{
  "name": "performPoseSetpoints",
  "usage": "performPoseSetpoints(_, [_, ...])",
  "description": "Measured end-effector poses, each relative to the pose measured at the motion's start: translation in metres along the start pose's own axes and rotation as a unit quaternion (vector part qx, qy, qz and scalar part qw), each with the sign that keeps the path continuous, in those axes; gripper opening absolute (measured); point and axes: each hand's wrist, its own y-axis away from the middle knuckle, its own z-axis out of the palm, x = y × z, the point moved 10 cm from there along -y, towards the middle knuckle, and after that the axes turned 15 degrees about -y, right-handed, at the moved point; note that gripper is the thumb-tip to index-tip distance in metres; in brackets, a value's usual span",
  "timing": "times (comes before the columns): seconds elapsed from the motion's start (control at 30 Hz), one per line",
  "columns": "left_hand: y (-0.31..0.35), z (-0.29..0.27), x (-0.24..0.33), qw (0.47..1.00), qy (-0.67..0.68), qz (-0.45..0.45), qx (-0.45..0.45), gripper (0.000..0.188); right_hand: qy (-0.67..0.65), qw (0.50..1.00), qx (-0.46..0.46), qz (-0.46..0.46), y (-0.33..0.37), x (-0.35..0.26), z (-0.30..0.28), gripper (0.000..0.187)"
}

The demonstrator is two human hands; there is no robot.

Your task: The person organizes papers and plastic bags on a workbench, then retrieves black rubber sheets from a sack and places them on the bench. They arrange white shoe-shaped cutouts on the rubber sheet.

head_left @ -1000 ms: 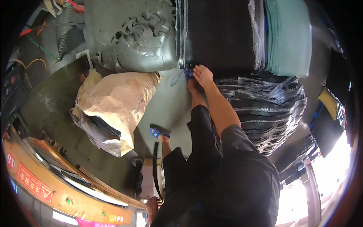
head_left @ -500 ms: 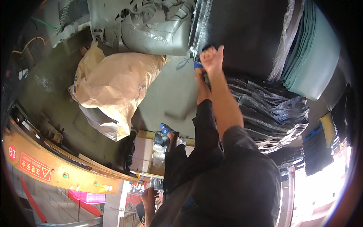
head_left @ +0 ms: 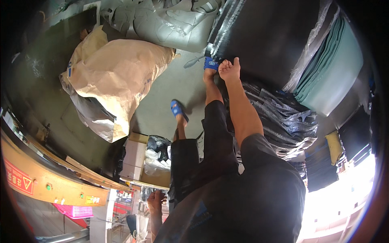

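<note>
My right hand is stretched forward at upper centre. Its fingers are bent and the thumb stands apart, with nothing in the hand. Beyond it lies a stack of black sheets, and nearer my forearm is a pile of black cut sheet scraps. Low at my left side hangs my left hand, its fingers loosely bent and apart, holding nothing that I can see. On my feet are blue sandals, the left foot stepping behind the right on the green-grey floor.
A large brown paper sack lies at left. Grey cut-out sheet scraps are heaped at the top. Green sheets are stacked at right. A carton with plastic bags and an orange machine beam are at lower left.
The view has shifted forward and my left foot has moved ahead across the floor. My right arm stays stretched out, its hand slightly lower in view. The paper sack appears farther left.
</note>
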Motion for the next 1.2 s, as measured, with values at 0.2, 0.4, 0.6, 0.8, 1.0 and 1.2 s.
performPoseSetpoints(0.2, [-0.049,0.027,-0.012,0.999,0.010,0.006,-0.038,0.034,0.006,0.996,-0.087,0.015,0.016,-0.012,0.040,0.058])
performPoseSetpoints(0.4, [-0.082,0.031,-0.009,0.996,0.051,0.005,-0.071,0.029,0.279,0.957,-0.043,-0.062,0.027,-0.091,0.053,0.037])
performPoseSetpoints(0.6, [-0.077,0.045,-0.021,0.976,0.165,0.099,-0.102,0.033,0.513,0.849,-0.128,-0.007,0.105,-0.070,0.056,0.033])
performPoseSetpoints(0.8, [-0.099,0.030,-0.083,0.946,0.261,0.192,-0.029,0.025,0.749,0.655,-0.091,-0.035,0.222,0.037,0.016,0.036])
performPoseSetpoints(1.0, [-0.201,0.054,-0.210,0.880,0.454,0.137,-0.020,0.024,0.885,0.453,-0.109,-0.014,0.261,0.176,-0.053,0.012])
performPoseSetpoints(1.2, [-0.338,0.032,-0.379,0.731,0.676,0.086,-0.022,0.022,0.964,0.035,-0.253,0.068,0.403,0.493,-0.304,0.028])
